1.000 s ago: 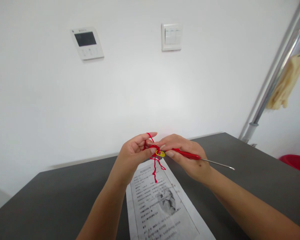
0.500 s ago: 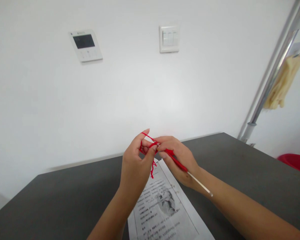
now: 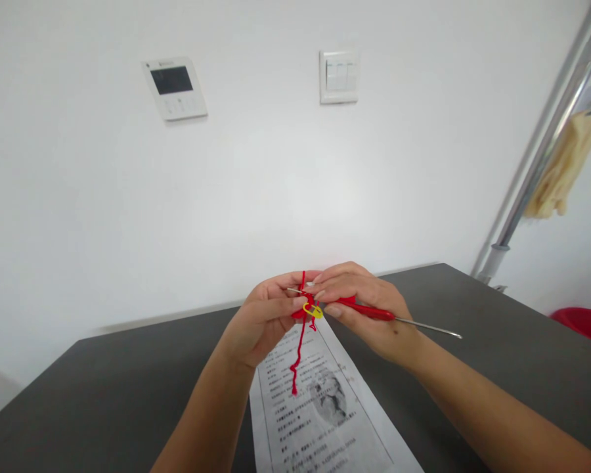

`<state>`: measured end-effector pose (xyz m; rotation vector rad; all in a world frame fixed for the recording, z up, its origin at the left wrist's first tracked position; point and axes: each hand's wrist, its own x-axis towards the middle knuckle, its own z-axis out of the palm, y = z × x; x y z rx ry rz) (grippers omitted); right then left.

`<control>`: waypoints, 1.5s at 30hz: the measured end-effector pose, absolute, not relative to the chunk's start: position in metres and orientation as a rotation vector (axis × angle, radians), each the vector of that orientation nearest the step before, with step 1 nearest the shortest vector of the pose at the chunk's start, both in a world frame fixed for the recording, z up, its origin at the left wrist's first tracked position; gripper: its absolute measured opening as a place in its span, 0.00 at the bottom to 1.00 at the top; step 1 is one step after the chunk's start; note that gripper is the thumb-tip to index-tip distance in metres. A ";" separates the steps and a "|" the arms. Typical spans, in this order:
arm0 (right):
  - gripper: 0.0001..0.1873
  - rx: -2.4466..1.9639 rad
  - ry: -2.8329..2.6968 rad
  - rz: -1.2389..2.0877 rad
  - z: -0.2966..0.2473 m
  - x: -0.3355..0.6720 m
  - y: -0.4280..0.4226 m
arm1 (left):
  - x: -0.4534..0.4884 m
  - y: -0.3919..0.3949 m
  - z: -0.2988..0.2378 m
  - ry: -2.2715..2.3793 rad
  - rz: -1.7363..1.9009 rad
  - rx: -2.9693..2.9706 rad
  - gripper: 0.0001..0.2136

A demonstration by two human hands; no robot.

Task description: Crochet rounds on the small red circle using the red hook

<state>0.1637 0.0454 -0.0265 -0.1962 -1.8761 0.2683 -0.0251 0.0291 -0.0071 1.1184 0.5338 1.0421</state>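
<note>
Between thumb and fingers my left hand (image 3: 263,318) pinches a small piece of red crochet work (image 3: 299,314), partly hidden by the fingertips. A yellow stitch marker (image 3: 314,311) shaped like a safety pin hangs on it. Red yarn (image 3: 299,355) dangles below in a loose tail, and a strand runs up over the left fingers. My right hand (image 3: 369,309) is closed round a crochet hook (image 3: 374,311) with a red grip and metal ends; its thin tip reaches left to the work. The far metal end points right, past the wrist.
Under the hands a printed sheet (image 3: 320,420) with a dark picture lies on the dark grey table (image 3: 142,394). The white wall behind carries an intercom panel (image 3: 175,89) and a light switch (image 3: 339,77). At right are a metal pole (image 3: 546,144), yellowish gloves (image 3: 566,164) and something red (image 3: 584,325).
My left hand has turned and lowered its raised finger, bringing the yellow marker and a longer yarn tail into sight. The hook has swung flatter, its far end moving right and up.
</note>
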 end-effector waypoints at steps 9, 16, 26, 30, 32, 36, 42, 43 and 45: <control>0.10 -0.154 -1.865 0.167 -0.024 0.163 0.039 | -0.018 0.019 -0.003 0.503 1.207 1.075 0.15; 0.09 -0.166 -1.800 0.400 -0.022 0.165 0.028 | -0.022 0.012 0.005 0.455 1.280 1.013 0.13; 0.06 -0.101 -1.708 0.712 -0.021 0.166 0.027 | -0.026 0.009 0.009 0.487 1.158 1.029 0.09; 0.06 -0.086 -1.707 0.689 -0.020 0.166 0.026 | -0.027 0.010 0.009 0.457 1.125 1.020 0.09; 0.08 -0.061 -1.798 0.550 -0.018 0.168 0.026 | -0.027 0.010 0.010 0.459 1.125 1.007 0.10; 0.08 -0.029 -1.854 0.482 -0.017 0.170 0.027 | -0.029 0.009 0.011 0.477 1.108 1.033 0.10; 0.05 -0.059 -1.644 0.783 -0.023 0.165 0.028 | -0.033 0.011 0.009 0.487 1.069 1.122 0.11; 0.06 -0.059 -1.649 0.769 -0.024 0.164 0.027 | -0.034 0.012 0.009 0.483 1.064 1.118 0.11; 0.07 -0.057 -1.666 0.711 -0.026 0.162 0.026 | -0.034 0.014 0.007 0.460 1.056 1.097 0.12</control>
